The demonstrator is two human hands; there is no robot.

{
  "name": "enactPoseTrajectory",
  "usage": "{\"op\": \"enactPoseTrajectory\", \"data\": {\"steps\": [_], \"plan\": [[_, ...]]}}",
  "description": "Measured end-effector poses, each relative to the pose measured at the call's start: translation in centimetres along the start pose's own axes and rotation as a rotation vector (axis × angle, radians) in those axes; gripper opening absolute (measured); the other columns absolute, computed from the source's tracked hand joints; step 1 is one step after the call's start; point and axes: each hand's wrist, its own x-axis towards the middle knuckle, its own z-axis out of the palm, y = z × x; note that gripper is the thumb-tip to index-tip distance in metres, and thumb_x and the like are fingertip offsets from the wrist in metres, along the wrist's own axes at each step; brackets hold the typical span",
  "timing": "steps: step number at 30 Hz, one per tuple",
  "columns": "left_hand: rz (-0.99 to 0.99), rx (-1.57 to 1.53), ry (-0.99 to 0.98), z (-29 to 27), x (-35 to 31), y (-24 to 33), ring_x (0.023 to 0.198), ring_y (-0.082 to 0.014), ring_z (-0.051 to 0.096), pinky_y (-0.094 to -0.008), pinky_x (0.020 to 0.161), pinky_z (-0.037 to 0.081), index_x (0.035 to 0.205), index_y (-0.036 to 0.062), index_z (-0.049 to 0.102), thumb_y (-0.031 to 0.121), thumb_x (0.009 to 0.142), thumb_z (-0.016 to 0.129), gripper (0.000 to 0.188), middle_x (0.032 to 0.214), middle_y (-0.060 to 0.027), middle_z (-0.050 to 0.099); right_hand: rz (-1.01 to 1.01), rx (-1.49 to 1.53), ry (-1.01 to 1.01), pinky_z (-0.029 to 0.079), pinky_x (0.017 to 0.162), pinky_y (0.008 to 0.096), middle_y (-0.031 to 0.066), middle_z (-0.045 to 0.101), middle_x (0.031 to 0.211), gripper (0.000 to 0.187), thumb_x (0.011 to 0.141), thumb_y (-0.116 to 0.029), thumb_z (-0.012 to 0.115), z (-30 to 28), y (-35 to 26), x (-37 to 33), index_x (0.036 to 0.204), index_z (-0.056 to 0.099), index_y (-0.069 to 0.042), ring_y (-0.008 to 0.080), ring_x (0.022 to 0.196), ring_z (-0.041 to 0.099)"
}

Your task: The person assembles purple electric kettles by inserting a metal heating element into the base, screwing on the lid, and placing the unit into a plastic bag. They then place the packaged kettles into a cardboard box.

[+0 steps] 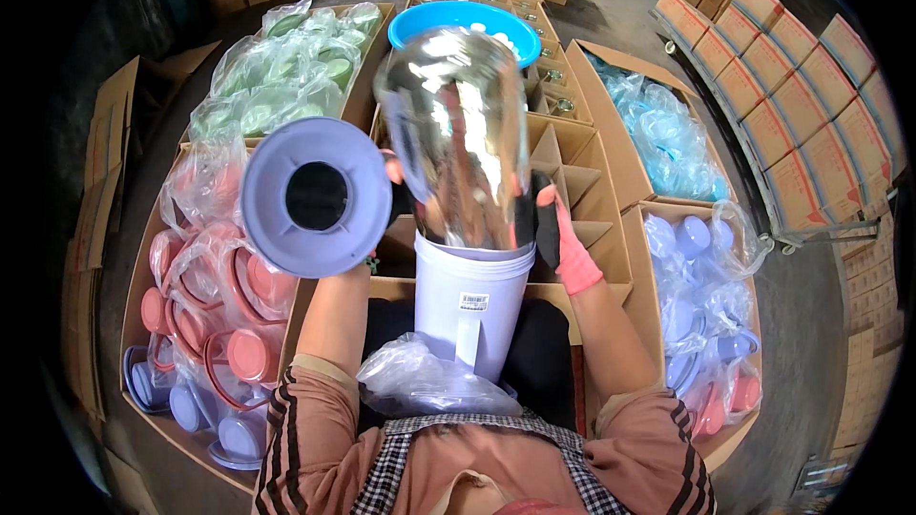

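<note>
A shiny silver glass flask liner (458, 133) stands with its lower end at the mouth of a lavender plastic flask body (448, 296), which has a handle and a small label. My left hand (393, 168), mostly hidden, is closed on a lavender funnel-shaped ring (363, 215) with a round hole, and its fingertips reach the liner's left side. On the opposite side my right hand (563, 234), in a pink and black glove, grips the liner. A crumpled clear plastic bag (425, 381) lies against the flask body's base, over my lap.
Cartons of bagged green parts (286, 76), red parts (219, 277), blue parts (658, 133) and lavender parts (692, 296) flank me. Ahead are a divided carton (582, 181) and a blue basin (405, 29) with small white pieces. Stacked boxes (778, 114) stand on a trolley at right.
</note>
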Motion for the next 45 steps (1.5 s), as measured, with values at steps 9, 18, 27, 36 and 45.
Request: {"op": "enactPoseTrajectory", "data": {"steps": [9,18,27,36,45], "plan": [[-0.206,0.084,-0.129,1.5,-4.1,-1.3,0.088,-0.0259,0.047,-0.0341,0.081,0.035,0.094,0.0005,0.054,0.039,0.076,0.053,0.043,0.088,-0.0141,0.054,-0.176,-0.528,-0.145,0.035,0.09,0.0276,0.0096,0.041,0.118,0.079,0.064,-0.015,0.072,1.7,-4.1,-0.2,0.128,0.028,-0.002,0.0159,0.108,0.039],[-0.36,-0.2,0.16,0.3,-7.1,-1.5,0.094,-0.0166,0.051,-0.0225,0.083,0.038,0.099,-0.0035,0.051,0.026,0.08,0.054,0.036,0.096,-0.0105,0.053,0.107,-1.567,-0.495,0.041,0.072,0.0303,0.0102,0.056,0.091,0.063,0.054,-0.034,0.075,6.2,-7.9,-2.3,0.104,0.05,-0.005,0.0206,0.082,0.053],[-0.474,-0.135,0.344,12.8,-6.2,1.6,0.094,-0.0211,0.052,-0.0225,0.076,0.046,0.111,-0.0096,0.036,0.028,0.085,0.046,0.046,0.106,-0.0171,0.048,0.227,-1.635,-0.802,0.043,0.072,0.0331,0.0101,0.058,0.088,0.057,0.058,-0.037,0.072,4.4,-4.8,-2.1,0.104,0.053,-0.007,0.0237,0.081,0.055],[0.095,0.499,0.359,4.9,-1.2,2.0,0.104,-0.0238,0.048,-0.0351,0.09,0.038,0.122,0.002,0.034,0.003,0.082,0.039,0.041,0.116,-0.0142,0.047,0.096,-0.254,-0.247,0.041,0.073,0.0245,0.0042,0.053,0.094,0.069,0.077,-0.059,0.044,4.3,-6.6,-1.5,0.12,0.041,-0.005,0.012,0.082,0.049],[-0.371,0.851,-0.27,2.6,-1.6,-0.8,0.12,-0.0194,0.028,-0.0304,0.1,0.02,0.133,0.001,0.016,0.068,0.07,0.045,0.096,0.134,-0.0097,0.025,-0.337,-0.321,-0.17,0.039,0.078,0.0244,0.0071,0.057,0.09,0.051,0.086,-0.043,0.044,-0.8,-0.9,0.8,0.096,0.056,0.005,0.0117,0.084,0.05]]}}
